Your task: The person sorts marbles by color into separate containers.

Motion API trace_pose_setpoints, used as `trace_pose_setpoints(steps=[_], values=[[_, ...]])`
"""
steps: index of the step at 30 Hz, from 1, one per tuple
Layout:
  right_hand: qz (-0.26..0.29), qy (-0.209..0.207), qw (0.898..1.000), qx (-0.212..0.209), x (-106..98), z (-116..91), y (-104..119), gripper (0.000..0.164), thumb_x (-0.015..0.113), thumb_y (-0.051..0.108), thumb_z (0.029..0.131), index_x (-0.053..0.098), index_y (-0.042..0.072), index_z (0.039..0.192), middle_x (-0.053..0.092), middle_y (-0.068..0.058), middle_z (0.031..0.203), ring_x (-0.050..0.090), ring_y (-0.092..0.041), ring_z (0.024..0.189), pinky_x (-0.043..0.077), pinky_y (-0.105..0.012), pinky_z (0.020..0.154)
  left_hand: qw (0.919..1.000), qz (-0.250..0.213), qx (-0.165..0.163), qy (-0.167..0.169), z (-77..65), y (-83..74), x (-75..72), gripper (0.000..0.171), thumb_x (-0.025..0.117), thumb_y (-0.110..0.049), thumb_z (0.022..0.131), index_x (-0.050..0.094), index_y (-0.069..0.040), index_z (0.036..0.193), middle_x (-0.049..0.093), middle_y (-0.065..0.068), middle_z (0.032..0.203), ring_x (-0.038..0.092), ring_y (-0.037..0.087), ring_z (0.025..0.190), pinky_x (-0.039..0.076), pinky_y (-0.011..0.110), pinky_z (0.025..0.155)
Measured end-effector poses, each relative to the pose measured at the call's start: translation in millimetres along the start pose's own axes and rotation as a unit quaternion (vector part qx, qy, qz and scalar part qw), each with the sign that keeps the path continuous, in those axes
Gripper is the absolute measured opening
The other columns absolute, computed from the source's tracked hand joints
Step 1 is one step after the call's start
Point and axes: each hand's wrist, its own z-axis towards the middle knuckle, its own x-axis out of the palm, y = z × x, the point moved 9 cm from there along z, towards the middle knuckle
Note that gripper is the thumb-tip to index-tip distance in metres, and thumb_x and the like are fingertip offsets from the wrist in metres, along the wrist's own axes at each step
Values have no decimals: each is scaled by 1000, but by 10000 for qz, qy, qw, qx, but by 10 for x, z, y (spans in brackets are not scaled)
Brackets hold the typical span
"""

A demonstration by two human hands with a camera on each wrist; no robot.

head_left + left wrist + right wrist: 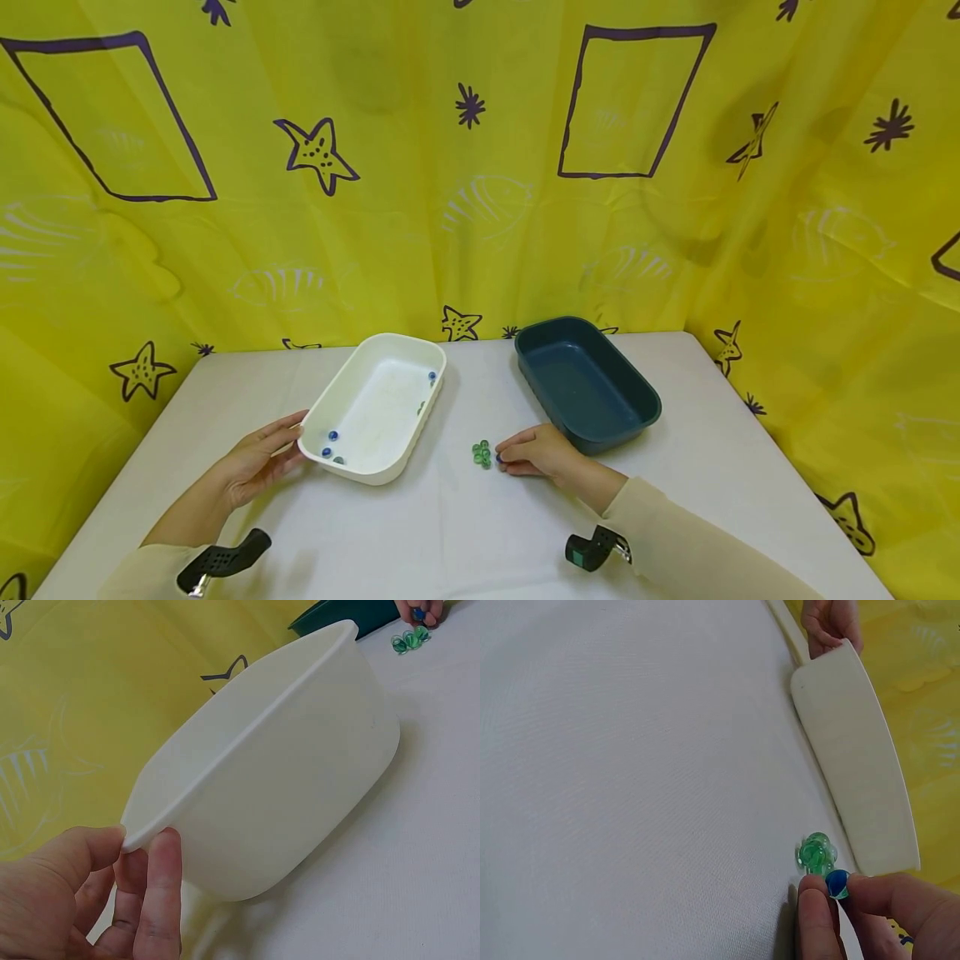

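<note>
My left hand (258, 462) pinches the near left rim of a white plastic tub (378, 404), thumb on one side and fingers on the other in the left wrist view. Inside the tub lie blue marbles (333, 435) and green ones (339, 460), some at the near left end, others along the right wall. Between thumb and fingertips my right hand (543, 452) pinches a blue marble (838, 883), low over the cloth. Right beside it, a small cluster of green marbles (482, 454) lies on the table.
A dark teal tub (581, 379) stands at the back right, just beyond my right hand. White cloth covers the table (420, 533). A yellow curtain (405, 167) with drawn sea creatures hangs behind and at both sides.
</note>
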Motion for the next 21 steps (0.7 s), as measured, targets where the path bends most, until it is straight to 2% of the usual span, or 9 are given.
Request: trace_pose_setpoints(steps=[11, 21], values=[[399, 149, 9989, 169, 41, 24, 7, 27, 63, -8, 88, 62, -19, 112, 73, -18, 97, 70, -14, 79, 61, -29, 79, 10000, 34, 49, 25, -5, -7, 4, 23, 61, -21, 99, 74, -40, 93, 67, -8, 99, 66, 8, 87, 58, 20, 80], [494, 350, 9979, 235, 102, 61, 89, 27, 62, -5, 91, 62, -18, 114, 72, -19, 99, 71, -15, 81, 60, -28, 79, 10000, 33, 40, 71, -1, -21, 5, 22, 62, -22, 98, 73, -41, 94, 67, -8, 100, 66, 8, 88, 58, 20, 81]])
